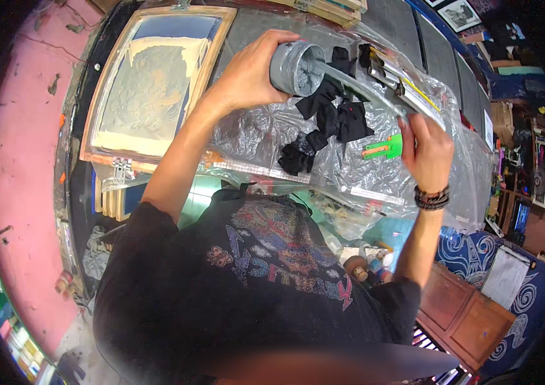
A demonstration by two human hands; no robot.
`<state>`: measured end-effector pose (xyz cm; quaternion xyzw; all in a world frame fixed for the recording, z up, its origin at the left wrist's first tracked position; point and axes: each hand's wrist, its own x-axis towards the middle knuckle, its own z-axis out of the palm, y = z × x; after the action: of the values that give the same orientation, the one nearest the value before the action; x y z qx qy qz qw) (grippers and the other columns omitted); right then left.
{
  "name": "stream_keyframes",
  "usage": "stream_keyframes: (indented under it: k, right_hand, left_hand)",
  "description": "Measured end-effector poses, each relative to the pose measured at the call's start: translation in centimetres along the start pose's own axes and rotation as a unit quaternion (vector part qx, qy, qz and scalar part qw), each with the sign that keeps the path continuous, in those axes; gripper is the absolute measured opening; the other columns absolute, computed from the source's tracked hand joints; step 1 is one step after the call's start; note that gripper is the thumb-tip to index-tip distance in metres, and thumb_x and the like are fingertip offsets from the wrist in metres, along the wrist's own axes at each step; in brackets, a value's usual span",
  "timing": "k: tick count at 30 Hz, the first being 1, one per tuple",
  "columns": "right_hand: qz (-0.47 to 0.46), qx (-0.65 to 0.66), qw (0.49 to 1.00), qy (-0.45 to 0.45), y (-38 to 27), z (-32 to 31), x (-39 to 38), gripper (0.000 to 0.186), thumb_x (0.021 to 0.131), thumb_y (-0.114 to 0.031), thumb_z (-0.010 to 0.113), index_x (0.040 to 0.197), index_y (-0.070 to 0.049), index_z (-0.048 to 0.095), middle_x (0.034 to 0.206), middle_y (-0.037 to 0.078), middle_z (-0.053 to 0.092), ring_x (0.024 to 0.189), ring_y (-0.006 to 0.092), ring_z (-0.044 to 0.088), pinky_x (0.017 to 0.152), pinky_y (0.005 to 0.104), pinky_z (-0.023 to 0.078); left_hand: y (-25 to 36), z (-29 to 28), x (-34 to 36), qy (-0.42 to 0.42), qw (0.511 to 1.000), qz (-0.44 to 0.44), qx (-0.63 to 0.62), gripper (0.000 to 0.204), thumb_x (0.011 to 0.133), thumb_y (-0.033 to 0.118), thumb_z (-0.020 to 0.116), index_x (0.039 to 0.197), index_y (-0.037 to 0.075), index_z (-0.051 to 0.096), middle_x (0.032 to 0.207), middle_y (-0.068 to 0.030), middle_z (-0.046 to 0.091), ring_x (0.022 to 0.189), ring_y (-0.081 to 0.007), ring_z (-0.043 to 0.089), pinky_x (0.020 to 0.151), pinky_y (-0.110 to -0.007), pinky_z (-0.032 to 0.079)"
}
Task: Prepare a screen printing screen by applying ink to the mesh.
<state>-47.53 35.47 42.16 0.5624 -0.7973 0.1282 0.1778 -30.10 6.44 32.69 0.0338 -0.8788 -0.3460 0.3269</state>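
Observation:
My left hand [247, 76] is wrapped round a grey-smeared jar [283, 69], which it holds tipped to the right above the table. Thick grey ink [306, 76] shows inside the jar's mouth. Between the fingers and thumb of my right hand [427, 149] is the end of a long, pale stirring stick [375, 95]. The other end of the stick reaches into the jar and is coated with grey. Close to my right hand lies a small green and orange tool [383, 149] whose kind I cannot make out. Crumpled black cloth pieces [336, 119] lie below the jar.
A wooden-framed printing screen [150, 90] is clamped at the left of the table. Clear plastic sheet [247, 131] covers the tabletop. Long metal-edged tools [407, 86] lie at the far right. Stacked wooden frames [333, 9] sit at the far edge.

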Motion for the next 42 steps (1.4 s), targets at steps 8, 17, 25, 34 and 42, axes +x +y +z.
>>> stream_keyframes:
  k: [8,17,25,34,42]
  right_hand:
    - [-0.249,-0.178,0.952,-0.001,-0.6,-3.4,6.1,0.015,0.084,-0.014,0.068,0.096,-0.013,0.058,0.077,0.002,0.055,0.076,0.0212,0.061,0.064,0.0347,0.051]
    - [-0.147,-0.069,0.985,-0.053,-1.2,-2.0,5.3,0.01,0.093,-0.018,0.065,0.095,-0.009,0.062,0.07,0.011,0.064,0.064,0.0306,0.064,0.056,0.0414,0.048]
    - [0.077,0.122,0.975,-0.169,-3.4,-0.8,4.5,0.024,0.099,-0.026,0.06,0.085,-0.005,0.061,0.053,0.015,0.058,0.053,0.0356,0.063,0.049,0.0433,0.044]
    - [-0.103,0.047,0.992,-0.058,-2.9,1.5,2.6,0.014,0.09,-0.014,0.068,0.102,-0.007,0.066,0.068,0.01,0.056,0.06,0.0285,0.057,0.056,0.0411,0.045]
    - [-0.245,-0.104,0.964,-0.01,-1.2,1.5,1.9,0.031,0.082,-0.012,0.071,0.112,-0.008,0.066,0.075,0.002,0.051,0.068,0.0194,0.055,0.058,0.0344,0.046]
  left_hand:
    - [0.8,-0.5,-0.2,-0.039,0.998,-0.05,0.004,0.09,0.053,0.011,0.088,0.135,0.007,0.049,0.135,-0.0128,0.057,0.128,-0.0308,0.055,0.107,-0.038,0.044]
    - [-0.7,-0.9,-0.5,0.068,0.996,0.056,0.028,0.087,0.052,0.006,0.086,0.13,0.008,0.048,0.135,-0.0107,0.055,0.126,-0.0341,0.054,0.103,-0.042,0.046]
    - [-2.3,0.3,-1.0,0.186,0.976,0.096,0.063,0.09,0.053,0.007,0.093,0.129,0.009,0.046,0.138,-0.0149,0.054,0.124,-0.0347,0.056,0.104,-0.041,0.047]
    - [-2.0,1.1,-1.2,0.215,0.975,-0.048,0.011,0.096,0.052,0.015,0.095,0.131,0.001,0.042,0.129,-0.0166,0.054,0.117,-0.0319,0.058,0.101,-0.039,0.047]
    - [-1.7,1.2,-2.1,0.171,0.954,-0.187,-0.158,0.099,0.055,0.018,0.097,0.132,-0.006,0.039,0.122,-0.0161,0.056,0.114,-0.0235,0.057,0.101,-0.034,0.046]
